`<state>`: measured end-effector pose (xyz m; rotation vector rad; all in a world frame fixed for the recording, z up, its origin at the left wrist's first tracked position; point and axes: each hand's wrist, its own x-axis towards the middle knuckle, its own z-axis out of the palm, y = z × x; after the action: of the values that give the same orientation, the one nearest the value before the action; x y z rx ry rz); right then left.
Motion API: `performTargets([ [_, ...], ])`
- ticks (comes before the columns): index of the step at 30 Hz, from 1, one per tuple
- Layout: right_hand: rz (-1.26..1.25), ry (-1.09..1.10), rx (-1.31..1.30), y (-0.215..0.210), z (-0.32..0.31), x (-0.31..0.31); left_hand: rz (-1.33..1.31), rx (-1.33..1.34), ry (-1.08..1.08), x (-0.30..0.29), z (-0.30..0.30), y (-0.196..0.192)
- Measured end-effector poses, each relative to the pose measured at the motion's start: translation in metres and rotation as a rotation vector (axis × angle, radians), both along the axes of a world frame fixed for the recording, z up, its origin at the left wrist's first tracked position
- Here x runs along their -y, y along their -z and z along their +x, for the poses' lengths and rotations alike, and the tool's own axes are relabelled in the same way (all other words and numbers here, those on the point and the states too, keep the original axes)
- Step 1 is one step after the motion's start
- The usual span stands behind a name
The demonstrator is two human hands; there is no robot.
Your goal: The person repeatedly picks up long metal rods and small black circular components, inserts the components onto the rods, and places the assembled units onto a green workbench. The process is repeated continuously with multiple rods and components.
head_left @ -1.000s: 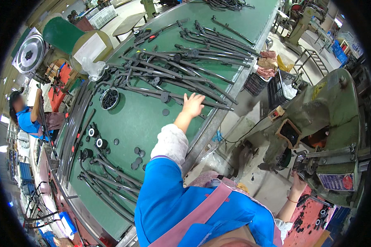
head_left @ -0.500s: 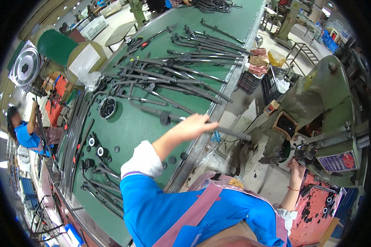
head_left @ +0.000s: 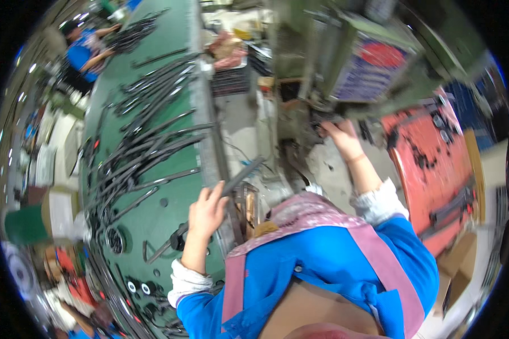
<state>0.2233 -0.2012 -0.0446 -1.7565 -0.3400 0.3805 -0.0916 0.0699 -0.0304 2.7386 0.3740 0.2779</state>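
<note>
My left hand point(head_left: 206, 211) is at the near edge of the green work table, its fingers closed round a dark metal tube point(head_left: 242, 176). One end of the tube sticks out past the table edge toward the machine. The other end, with a black bracket point(head_left: 178, 237) on it, is over the table. My right hand point(head_left: 343, 139) reaches up to the green machine point(head_left: 345, 34), fingers curled at its dark fixture point(head_left: 318, 120). Blur and the fingers hide what it grips.
Many dark tubes point(head_left: 152, 138) lie across the green table point(head_left: 172, 212), beside a bowl of small black parts point(head_left: 115, 240). At right is a red surface point(head_left: 430, 152) with scattered black pieces. A black crate point(head_left: 230, 82) stands beyond the table edge. Another person point(head_left: 87, 51) works at the far left.
The view has swung right, so the table appears turned and further left. My left hand still has the tube, whose tip appears farther from the machine. My right hand stays at the fixture.
</note>
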Motion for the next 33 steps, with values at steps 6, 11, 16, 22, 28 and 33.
performTargets([
  [6,0.236,-0.076,-0.089,-0.004,-0.001,0.009,-0.337,-0.209,0.11,0.001,0.012,-0.009],
  [11,0.112,-0.072,-0.044,0.007,-0.006,0.004,-0.187,-0.218,0.17,0.001,0.03,-0.013],
  [16,0.001,-0.041,0.137,0.017,-0.009,0.002,-0.23,-0.227,0.159,-0.006,0.029,0.009],
  [22,-0.143,0.105,0.281,-0.009,-0.022,-0.004,-0.328,-0.242,0.274,0.002,0.036,0.025],
  [28,-0.089,0.023,0.92,0.0,-0.024,0.004,-0.43,-0.236,0.316,0.014,0.047,0.033],
  [33,-0.01,-0.107,1.014,0.019,-0.008,0.009,-0.506,-0.427,0.225,0.023,0.052,0.046],
])
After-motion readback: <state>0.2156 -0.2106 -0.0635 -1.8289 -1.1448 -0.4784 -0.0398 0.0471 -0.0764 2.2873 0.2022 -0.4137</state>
